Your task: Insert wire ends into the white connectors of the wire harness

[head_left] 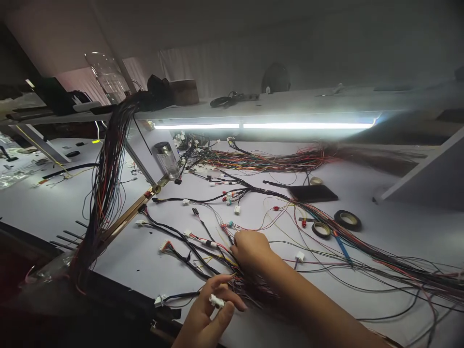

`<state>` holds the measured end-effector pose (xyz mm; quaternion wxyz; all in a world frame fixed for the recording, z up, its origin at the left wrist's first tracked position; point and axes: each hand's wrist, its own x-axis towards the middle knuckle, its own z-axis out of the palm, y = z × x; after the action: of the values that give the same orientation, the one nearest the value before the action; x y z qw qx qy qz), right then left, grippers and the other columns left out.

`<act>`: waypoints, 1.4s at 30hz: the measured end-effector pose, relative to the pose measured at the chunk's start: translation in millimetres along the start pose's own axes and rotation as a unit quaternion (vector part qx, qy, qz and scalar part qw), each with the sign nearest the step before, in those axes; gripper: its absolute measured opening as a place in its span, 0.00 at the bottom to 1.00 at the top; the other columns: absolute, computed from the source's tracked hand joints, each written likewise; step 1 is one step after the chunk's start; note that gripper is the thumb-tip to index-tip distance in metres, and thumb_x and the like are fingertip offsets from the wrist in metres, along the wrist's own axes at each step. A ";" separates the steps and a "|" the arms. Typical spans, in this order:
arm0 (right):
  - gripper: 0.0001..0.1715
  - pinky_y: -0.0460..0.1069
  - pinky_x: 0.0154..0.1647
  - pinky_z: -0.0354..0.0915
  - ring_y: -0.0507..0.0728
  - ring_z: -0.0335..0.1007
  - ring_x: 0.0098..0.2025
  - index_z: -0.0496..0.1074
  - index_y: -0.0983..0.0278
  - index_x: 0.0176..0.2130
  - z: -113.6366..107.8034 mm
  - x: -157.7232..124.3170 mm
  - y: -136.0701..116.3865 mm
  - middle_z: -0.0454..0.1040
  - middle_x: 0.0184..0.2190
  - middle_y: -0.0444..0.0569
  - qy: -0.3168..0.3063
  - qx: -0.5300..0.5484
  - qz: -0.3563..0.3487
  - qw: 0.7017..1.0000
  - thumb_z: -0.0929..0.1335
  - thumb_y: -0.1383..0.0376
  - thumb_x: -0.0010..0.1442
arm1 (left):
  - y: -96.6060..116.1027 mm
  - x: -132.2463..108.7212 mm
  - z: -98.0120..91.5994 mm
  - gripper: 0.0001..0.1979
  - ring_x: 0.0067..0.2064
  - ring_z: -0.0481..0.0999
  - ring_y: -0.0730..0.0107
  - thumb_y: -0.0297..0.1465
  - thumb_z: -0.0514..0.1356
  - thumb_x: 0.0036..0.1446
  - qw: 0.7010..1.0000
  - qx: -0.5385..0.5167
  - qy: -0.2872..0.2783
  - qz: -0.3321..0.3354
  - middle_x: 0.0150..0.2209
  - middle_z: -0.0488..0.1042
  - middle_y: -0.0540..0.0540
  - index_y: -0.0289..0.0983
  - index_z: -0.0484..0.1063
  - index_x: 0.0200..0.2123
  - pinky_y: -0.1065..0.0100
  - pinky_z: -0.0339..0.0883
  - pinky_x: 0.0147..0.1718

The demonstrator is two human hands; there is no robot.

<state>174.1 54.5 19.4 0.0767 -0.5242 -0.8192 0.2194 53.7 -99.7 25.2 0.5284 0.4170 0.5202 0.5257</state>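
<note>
Near the bottom of the head view, my left hand (205,316) has a small white connector (216,301) between thumb and fingers. Just beyond it, my right hand (252,247) is closed, palm down, over the wire bundle. What its fingers hold is hidden. Under both hands runs a wiring harness (174,233) whose black-taped branches fan out to the left. An orange-wired white connector (166,246) ends one branch. Beside my right fingers lie small teal and red connectors (227,224). A white connector (300,256) lies right of my right wrist.
Tape rolls (347,220) and a blue pen-like tool (342,247) lie right. A second harness (266,191) crosses the table behind. At the back are a long wire bundle (261,161) and glass jar (167,160). Dark wires (108,169) hang from the shelf (297,104).
</note>
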 end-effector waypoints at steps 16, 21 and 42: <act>0.12 0.52 0.49 0.65 0.59 0.65 0.55 0.73 0.61 0.38 0.1 -38.8 20.4 0.72 0.51 0.51 -0.007 0.311 -0.109 0.944 0.66 0.72 0.53 | 36.2 74.8 -7.8 0.13 0.25 0.70 0.74 0.37 0.66 0.53 0.990 -0.099 -0.006 -0.095 0.23 0.73 0.50 0.35 0.70 0.36 0.72 0.62 0.28; 0.19 0.57 0.64 0.50 0.60 0.50 0.66 0.74 0.60 0.46 -6.9 -42.6 20.8 0.57 0.64 0.55 -0.023 0.257 -0.128 0.958 0.67 0.71 0.55 | 31.3 95.3 -6.2 0.13 0.24 0.68 0.75 0.40 0.64 0.54 0.996 -0.031 -0.036 -0.074 0.20 0.70 0.53 0.36 0.68 0.30 0.72 0.60 0.28; 0.38 0.53 0.49 0.61 0.59 0.75 0.42 0.64 0.50 0.59 -30.8 -11.6 27.9 0.76 0.48 0.46 -0.001 0.283 -0.040 0.958 0.72 0.67 0.51 | 13.0 103.0 -20.9 0.47 0.33 0.75 0.73 0.28 0.65 0.51 0.992 0.101 0.012 -0.071 0.37 0.75 0.48 0.49 0.41 0.68 0.71 0.65 0.32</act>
<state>213.2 62.7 35.9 0.2300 -0.4478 -0.7440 0.4393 21.8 1.3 24.3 0.5130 0.4240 0.6055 0.4364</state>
